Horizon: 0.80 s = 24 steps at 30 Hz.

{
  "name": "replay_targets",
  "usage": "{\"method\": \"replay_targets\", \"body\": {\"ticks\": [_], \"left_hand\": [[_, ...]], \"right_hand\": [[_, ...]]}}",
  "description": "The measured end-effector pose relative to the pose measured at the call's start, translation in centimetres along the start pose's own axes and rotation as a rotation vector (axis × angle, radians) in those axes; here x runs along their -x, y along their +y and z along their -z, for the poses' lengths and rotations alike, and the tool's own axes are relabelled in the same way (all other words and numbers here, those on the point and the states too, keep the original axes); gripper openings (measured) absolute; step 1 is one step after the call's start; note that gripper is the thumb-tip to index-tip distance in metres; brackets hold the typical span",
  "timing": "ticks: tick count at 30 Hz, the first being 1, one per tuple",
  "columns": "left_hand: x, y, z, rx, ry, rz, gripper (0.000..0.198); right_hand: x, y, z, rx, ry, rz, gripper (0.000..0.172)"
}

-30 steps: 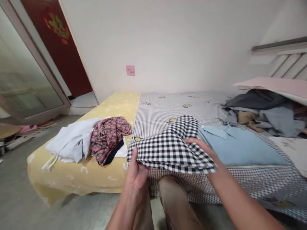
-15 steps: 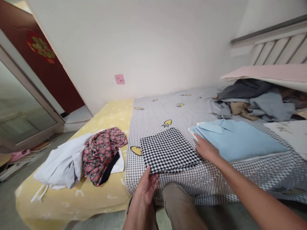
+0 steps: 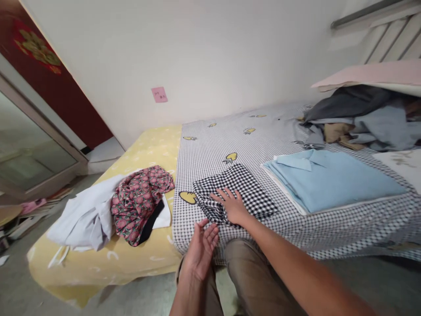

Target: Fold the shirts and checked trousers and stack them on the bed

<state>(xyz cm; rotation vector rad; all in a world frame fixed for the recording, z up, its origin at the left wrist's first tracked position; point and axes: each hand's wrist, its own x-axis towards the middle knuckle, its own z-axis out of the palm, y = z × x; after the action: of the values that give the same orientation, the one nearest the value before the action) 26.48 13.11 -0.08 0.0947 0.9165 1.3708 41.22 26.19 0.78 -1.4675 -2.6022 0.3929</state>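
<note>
A folded black-and-white checked cloth [image 3: 255, 197] lies near the front edge of the bed; whether it is a garment I cannot tell. My right hand [image 3: 233, 208] rests flat on it, fingers spread, and the fabric is wrinkled beside and under that hand. Just below the cloth's near left corner is my left hand [image 3: 204, 241], palm up, with thumb and fingers apart and nothing gripped. To the right lies a folded light blue collared shirt [image 3: 338, 180], with a white layer showing beneath it.
On the yellow sheet [image 3: 144, 263] at left lie a white garment [image 3: 87, 215] and a crumpled pink floral garment [image 3: 141, 199]. A heap of dark and grey clothes [image 3: 371, 114] sits at the far right under a pink-topped pad [image 3: 378, 72]. A wall [image 3: 230, 52] stands behind the bed.
My right hand has moved left from beside the blue shirt onto the checked cloth, whose left part is now rumpled. My left hand has let go of the cloth's near corner.
</note>
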Motion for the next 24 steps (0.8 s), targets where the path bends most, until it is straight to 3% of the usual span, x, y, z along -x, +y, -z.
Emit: {"method": "replay_targets", "body": {"ticks": [3,7,12,15,18,24], "left_hand": [[0.2,-0.7,1.3,0.086,-0.042,-0.032,0.041],[0.1,-1.3,2.7,0.147,-0.082,-0.033,0.043],[0.3,-1.6,3.3,0.170,-0.099,-0.050,0.049],[0.3,-1.9,3.4,0.159,-0.104,-0.068,0.051],[0.2,-2.1,3.3,0.153,-0.096,-0.082,0.048],[0.3,-1.6,3.6,0.177,-0.088,-0.057,0.047]], "right_hand": [[-0.3,0.3,-1.1,0.007,0.036,-0.029,0.057],[-0.2,0.6,-0.3,-0.041,0.006,-0.045,0.057],[2.6,-0.1,0.3,-0.236,-0.006,-0.012,0.057],[5.1,-1.3,-0.5,-0.220,-0.007,0.075,0.072],[6.7,-2.8,-2.1,-0.042,-0.010,0.102,0.085],[6.6,-3.1,-3.1,0.086,0.059,0.108,0.103]]}}
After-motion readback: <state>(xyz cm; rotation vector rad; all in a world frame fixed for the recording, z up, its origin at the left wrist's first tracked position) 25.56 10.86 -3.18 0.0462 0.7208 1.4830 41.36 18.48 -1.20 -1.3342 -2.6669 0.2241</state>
